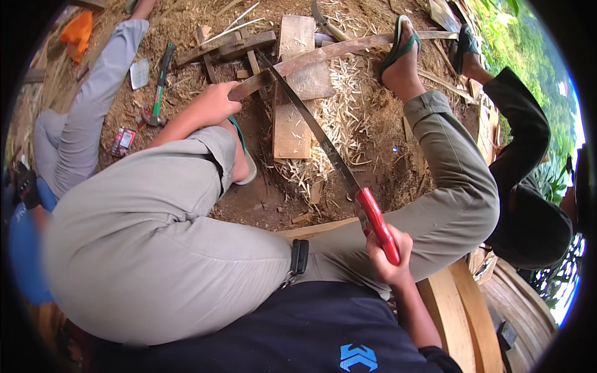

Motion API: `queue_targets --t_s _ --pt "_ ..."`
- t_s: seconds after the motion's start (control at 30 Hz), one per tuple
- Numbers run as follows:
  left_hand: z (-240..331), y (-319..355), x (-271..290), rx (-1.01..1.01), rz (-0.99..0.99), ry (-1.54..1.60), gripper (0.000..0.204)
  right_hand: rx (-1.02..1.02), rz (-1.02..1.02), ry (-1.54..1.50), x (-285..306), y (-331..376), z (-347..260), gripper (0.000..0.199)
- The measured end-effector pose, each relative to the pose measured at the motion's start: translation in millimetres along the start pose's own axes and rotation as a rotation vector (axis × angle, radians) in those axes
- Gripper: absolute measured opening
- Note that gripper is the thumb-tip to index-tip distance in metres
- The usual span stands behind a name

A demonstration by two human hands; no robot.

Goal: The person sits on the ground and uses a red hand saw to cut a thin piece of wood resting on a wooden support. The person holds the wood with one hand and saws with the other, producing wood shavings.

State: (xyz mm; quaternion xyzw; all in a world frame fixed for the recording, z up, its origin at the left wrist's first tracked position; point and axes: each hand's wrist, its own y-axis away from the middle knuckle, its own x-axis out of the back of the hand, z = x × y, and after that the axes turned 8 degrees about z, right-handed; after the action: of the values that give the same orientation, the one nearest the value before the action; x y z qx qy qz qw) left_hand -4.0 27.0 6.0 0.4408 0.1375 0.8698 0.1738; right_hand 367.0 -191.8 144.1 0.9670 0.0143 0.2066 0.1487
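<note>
My left hand (217, 99) is closed around the near end of a long, curved wooden strip (336, 51). The strip runs up to the right, where my sandaled right foot (404, 53) bears on it. In my right hand (390, 252) is the red handle of a handsaw (317, 130), its dark narrow blade seen nearly edge-on. That blade slants up to the left and crosses the strip a little right of my left hand. Whether it cuts into the wood I cannot tell. Beneath the strip lie wooden blocks (290, 133).
Wood shavings (345, 118) cover the ground around the blocks. A green-handled hammer (163, 84) and a red pack (123, 142) lie at left. A curved-bladed tool (333, 26) lies beyond the strip. Other people sit at left (93, 105) and right (525, 211). Thick timbers (457, 311) stand lower right.
</note>
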Motion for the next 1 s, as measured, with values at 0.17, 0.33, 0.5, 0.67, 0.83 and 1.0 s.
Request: queue_targets --t_s 0.17,0.33,0.5,0.67,0.83,1.0 --pt "-25 0 -12 0.005 0.094 -0.039 0.056 -0.013 -0.072 -0.128 -59 -85 -10 0.012" --pt "-20 7 -3 0.015 0.016 0.068 0.061 0.039 -0.1 -0.041 -31 -50 -4 0.012" --pt "-11 -1 0 0.02 -0.008 0.046 0.052 -0.008 -0.065 -0.087 -3 -33 -26 0.011" --pt "-12 -2 4 0.059 -0.03 0.008 0.049 -0.135 -0.068 -0.175 -44 -104 -22 0.011" --pt "-20 -1 -5 -0.01 0.006 0.056 0.049 -0.148 -0.054 -0.037 37 -7 -32 0.01" --pt "-16 5 3 0.072 -0.013 0.035 0.049 0.009 -0.031 -0.079 -3 -55 -26 0.008"
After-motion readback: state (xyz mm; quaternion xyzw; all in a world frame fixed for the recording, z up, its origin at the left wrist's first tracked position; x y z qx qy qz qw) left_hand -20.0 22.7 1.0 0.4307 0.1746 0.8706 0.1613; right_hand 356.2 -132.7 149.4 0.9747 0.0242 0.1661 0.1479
